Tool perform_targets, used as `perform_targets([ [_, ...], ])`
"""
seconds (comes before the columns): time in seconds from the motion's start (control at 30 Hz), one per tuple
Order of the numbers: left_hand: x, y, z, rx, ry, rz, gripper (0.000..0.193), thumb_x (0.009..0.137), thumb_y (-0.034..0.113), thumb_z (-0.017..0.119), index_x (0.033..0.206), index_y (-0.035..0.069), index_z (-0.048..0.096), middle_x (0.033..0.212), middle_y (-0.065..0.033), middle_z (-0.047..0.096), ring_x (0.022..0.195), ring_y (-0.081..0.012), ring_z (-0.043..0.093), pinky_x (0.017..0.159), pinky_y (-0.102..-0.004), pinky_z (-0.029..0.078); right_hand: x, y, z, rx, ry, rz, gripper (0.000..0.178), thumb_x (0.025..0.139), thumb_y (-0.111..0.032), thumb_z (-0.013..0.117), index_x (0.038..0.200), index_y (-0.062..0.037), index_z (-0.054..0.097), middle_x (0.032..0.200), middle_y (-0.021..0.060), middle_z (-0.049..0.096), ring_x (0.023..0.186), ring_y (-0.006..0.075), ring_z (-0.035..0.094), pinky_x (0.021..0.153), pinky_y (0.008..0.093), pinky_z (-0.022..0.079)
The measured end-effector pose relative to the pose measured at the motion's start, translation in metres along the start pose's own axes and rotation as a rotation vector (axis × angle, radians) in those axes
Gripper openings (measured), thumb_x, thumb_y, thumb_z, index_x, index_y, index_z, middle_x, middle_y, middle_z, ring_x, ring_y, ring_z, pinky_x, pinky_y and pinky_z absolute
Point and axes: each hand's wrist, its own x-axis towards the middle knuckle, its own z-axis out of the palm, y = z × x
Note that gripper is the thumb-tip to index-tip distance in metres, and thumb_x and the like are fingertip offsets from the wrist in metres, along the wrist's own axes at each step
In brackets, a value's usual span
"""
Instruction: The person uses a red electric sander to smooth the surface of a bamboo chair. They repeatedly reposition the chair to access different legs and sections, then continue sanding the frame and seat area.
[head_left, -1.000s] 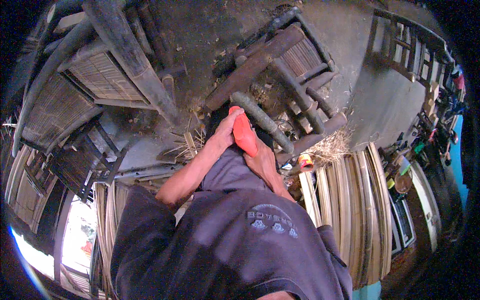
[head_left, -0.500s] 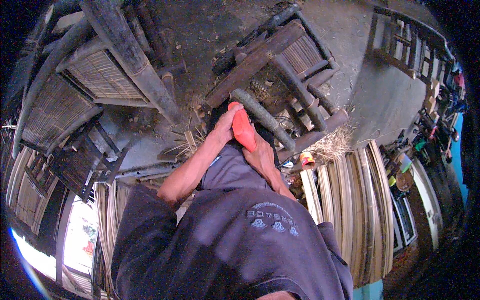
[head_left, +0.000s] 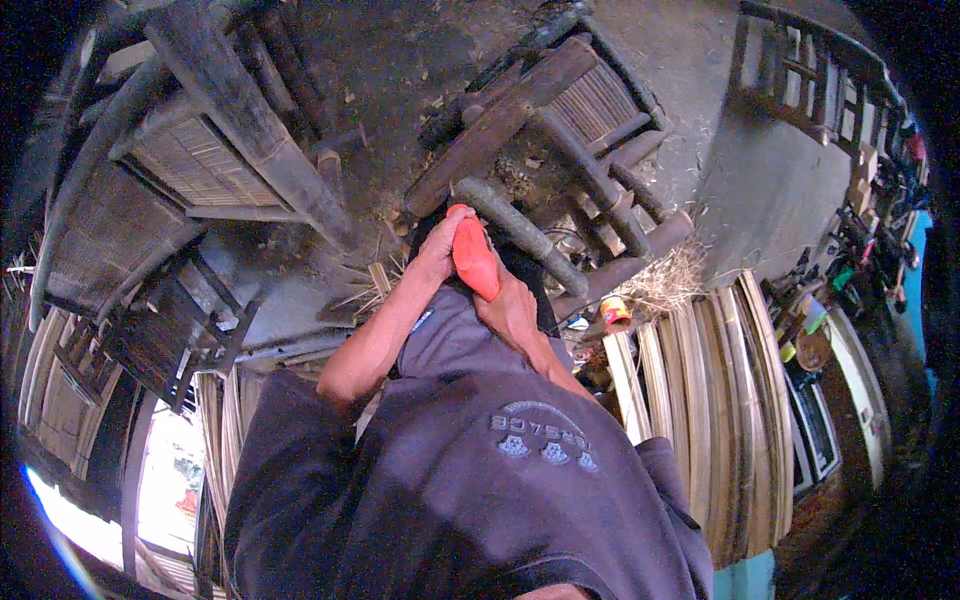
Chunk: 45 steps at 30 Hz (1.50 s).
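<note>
A red plastic bottle (head_left: 475,262) is between my two hands, in front of my lap. My left hand (head_left: 440,243) is closed round its far, narrow end. Closer to me, my right hand (head_left: 511,303) grips the wider lower end; most of its fingers are hidden behind the bottle. Just beyond the bottle slants a thick bamboo pole (head_left: 520,235), part of a dark bamboo frame (head_left: 480,155) with a slatted panel (head_left: 595,105).
Bamboo chairs (head_left: 215,160) crowd the left. At my right are long split bamboo strips (head_left: 700,420), a pile of shavings (head_left: 670,280) and a small yellow-and-red can (head_left: 614,313). A bamboo rack (head_left: 805,75) stands far right.
Both hands and the bottle sit slightly further left in the view, and the surroundings have shifted a little too. My grip looks the same.
</note>
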Motion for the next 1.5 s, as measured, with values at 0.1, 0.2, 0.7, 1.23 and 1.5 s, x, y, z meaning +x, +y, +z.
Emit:
perform_targets([
  [0.1,0.003,0.0,-0.003,0.023,-0.024,0.005,0.026,0.086,0.035,0.061,0.09,0.01,0.059,0.08,-0.0091,0.066,0.069,-0.0223,0.064,0.067,-0.0365,0.055,0.002,0.001,0.0,-0.008,-0.007,0.007,0.059,0.075,-0.023,0.065,0.13,-0.0095,0.05,0.098,0.0234,0.066,0.089,0.0438,0.063,0.08,0.0519,0.05],
  [0.2,0.006,0.003,-0.006,0.026,-0.039,0.003,0.026,0.086,0.035,0.062,0.089,0.01,0.059,0.079,-0.0085,0.066,0.069,-0.022,0.064,0.067,-0.0361,0.055,0.004,-0.002,0.0,-0.015,0.011,-0.027,0.067,0.075,-0.022,0.064,0.138,-0.0113,0.043,0.095,0.0244,0.066,0.087,0.0447,0.064,0.079,0.0526,0.051],
  [0.7,0.013,0.004,-0.005,0.112,-0.012,0.011,0.03,0.086,0.037,0.06,0.084,0.007,0.061,0.075,-0.01,0.066,0.066,-0.0232,0.064,0.066,-0.0361,0.055,0.01,0.017,0.014,-0.023,0.042,-0.078,0.077,0.073,-0.02,0.064,0.144,-0.019,0.033,0.091,0.0248,0.067,0.084,0.0447,0.064,0.074,0.0529,0.052],
  [1.23,0.003,0.013,-0.001,0.163,-0.06,0.109,0.025,0.085,0.031,0.062,0.086,0.006,0.058,0.076,-0.0092,0.063,0.068,-0.0225,0.062,0.066,-0.0362,0.054,0.007,0.013,0.009,-0.024,0.048,-0.101,0.073,0.074,-0.023,0.064,0.142,-0.0184,0.038,0.096,0.0245,0.067,0.088,0.0453,0.063,0.079,0.0531,0.051],
  [1.5,0.011,0.018,-0.016,0.223,-0.089,0.141,0.023,0.084,0.034,0.063,0.088,0.011,0.061,0.08,-0.0036,0.064,0.072,-0.0184,0.063,0.072,-0.0341,0.054,0.007,0.011,0.011,0.011,0.071,-0.165,0.079,0.073,-0.023,0.065,0.145,-0.019,0.033,0.101,0.0238,0.066,0.091,0.0445,0.063,0.081,0.0521,0.051],
])
